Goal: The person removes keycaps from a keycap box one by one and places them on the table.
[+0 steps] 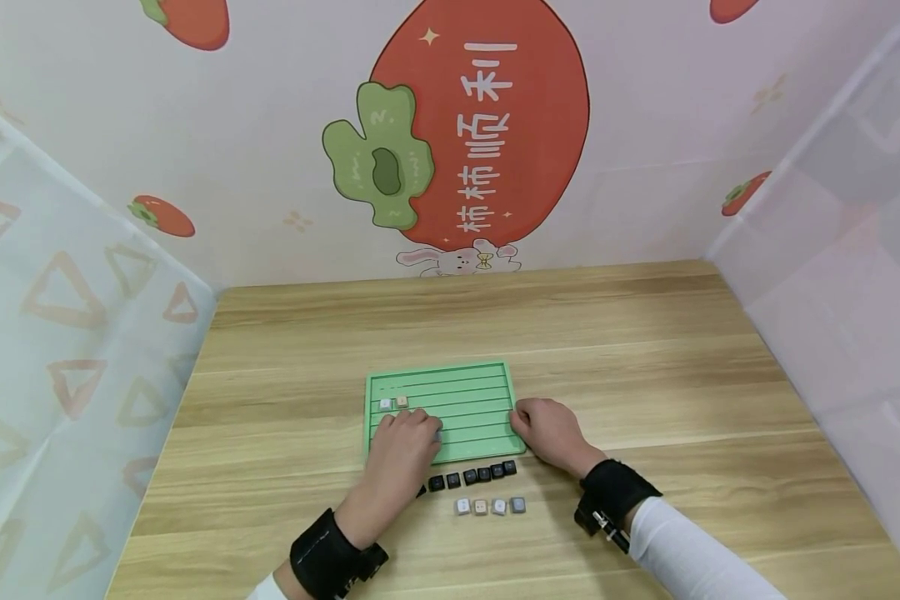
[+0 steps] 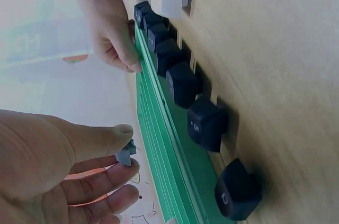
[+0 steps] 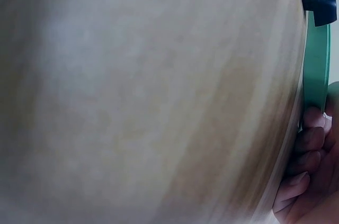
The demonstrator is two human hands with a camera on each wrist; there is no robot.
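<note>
A green grooved tray [image 1: 465,392] lies on the wooden table. Over its lower left, my left hand [image 1: 427,433] pinches a small grey keycap [image 2: 124,156] between thumb and fingers just above the grooves [image 2: 159,144]. A white keycap [image 1: 385,404] and a beige keycap [image 1: 402,401] sit in an upper groove at the left. My right hand [image 1: 521,421] grips the tray's right edge [image 3: 317,60] with curled fingers [image 3: 308,140]; the left wrist view shows that right hand [image 2: 130,62] against the rim.
A row of black keycaps [image 1: 472,475] lies just in front of the tray, seen close as black keycaps [image 2: 183,83]. Nearer me is a short row of light keycaps [image 1: 490,506]. Patterned walls close in the table on three sides.
</note>
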